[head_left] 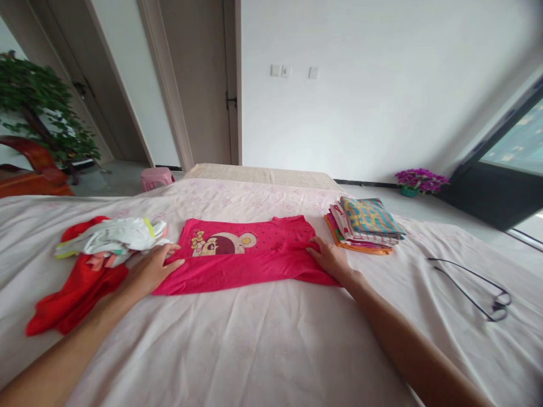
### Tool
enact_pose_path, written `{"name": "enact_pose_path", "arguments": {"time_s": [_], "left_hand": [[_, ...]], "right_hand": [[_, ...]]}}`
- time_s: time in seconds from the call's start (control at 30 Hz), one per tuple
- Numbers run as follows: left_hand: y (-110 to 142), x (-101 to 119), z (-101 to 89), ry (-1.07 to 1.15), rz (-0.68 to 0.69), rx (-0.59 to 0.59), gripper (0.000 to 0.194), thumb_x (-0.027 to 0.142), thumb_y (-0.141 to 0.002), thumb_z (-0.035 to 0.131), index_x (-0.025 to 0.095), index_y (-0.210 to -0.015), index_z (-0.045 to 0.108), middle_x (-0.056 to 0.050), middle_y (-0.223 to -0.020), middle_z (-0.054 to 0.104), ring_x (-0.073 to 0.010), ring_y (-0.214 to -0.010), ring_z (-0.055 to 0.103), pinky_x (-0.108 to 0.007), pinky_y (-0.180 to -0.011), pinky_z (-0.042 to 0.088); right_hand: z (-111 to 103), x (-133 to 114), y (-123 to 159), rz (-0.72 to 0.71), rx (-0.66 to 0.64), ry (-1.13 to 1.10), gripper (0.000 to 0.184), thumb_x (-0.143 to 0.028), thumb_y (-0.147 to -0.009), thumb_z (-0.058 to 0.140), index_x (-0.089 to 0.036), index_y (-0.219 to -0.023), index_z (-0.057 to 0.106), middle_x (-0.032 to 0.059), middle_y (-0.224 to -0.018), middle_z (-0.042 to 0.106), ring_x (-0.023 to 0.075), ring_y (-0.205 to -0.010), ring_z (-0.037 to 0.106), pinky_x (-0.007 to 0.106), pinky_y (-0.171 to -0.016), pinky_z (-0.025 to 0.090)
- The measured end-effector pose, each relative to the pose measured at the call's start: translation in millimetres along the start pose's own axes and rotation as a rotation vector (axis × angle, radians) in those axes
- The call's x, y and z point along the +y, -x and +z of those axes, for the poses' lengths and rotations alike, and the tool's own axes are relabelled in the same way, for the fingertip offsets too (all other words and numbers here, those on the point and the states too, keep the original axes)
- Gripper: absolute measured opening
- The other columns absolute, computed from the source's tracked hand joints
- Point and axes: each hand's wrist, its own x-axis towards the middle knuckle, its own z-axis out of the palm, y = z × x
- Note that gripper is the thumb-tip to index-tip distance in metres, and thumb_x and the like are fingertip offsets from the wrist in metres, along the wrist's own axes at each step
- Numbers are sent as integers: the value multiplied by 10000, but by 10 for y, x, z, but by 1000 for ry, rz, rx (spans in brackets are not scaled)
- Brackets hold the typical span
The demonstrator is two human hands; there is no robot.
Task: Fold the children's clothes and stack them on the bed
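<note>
A bright pink T-shirt [250, 268] with a cartoon bear print lies on the bed before me, its near part folded over so that the print is partly covered. At the left end of the fold, my left hand [158, 267] has its thumb on top of the cloth and its fingers at the edge. My right hand [328, 259] grips the right end of the same fold, with some fingertips hidden by the cloth. Close to my left forearm is a loose heap of clothes, a white garment [112, 236] over a red one [80, 291].
A stack of folded clothes [367, 226] sits to the right on the pale bed sheet [263, 345]. Black-framed glasses [498, 305] lie farther right. Beyond the bed are a pink stool [156, 178], a pot of purple flowers [419, 181] and a leafy plant [40, 107].
</note>
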Motion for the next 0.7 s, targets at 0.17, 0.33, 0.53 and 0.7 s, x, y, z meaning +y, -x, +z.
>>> {"name": "enact_pose_path", "arguments": {"time_s": [0.17, 0.33, 0.53, 0.7], "left_hand": [[323, 261, -255, -135, 287, 121, 282, 453, -899, 508, 240, -1015, 652, -61, -1078, 658, -244, -1079, 613, -381, -985, 453], [663, 277, -346, -263, 530, -11, 227, 401, -860, 605, 318, -1060, 671, -1, -1102, 687, -217, -1058, 621, -347, -932, 461], [661, 157, -237, -378, 593, 50, 253, 208, -883, 504, 278, -1054, 676, -12, -1080, 710, -216, -1067, 628, -384, -964, 439], [736, 213, -361, -380, 587, 109, 178, 210, -849, 511, 263, -915, 668, -20, -993, 717, -230, -976, 651, -420, -899, 462]], "right_hand": [[-225, -75, 106, -53, 153, 95, 361, -433, -918, 562, -218, -1207, 580, 104, -1147, 640, 252, -1013, 610, 322, -805, 434], [-503, -205, 493, -316, 2, 47, 145, -296, -877, 584, -219, -992, 630, 57, -958, 647, 208, -902, 578, 308, -804, 413], [-435, -196, 696, -361, -110, 148, 263, -45, -776, 477, -212, -908, 630, 44, -904, 645, 193, -859, 536, 299, -768, 379], [-494, -56, 772, -414, -15, 184, 273, -10, -754, 438, -203, -810, 623, 52, -840, 627, 196, -816, 499, 313, -736, 358]]}}
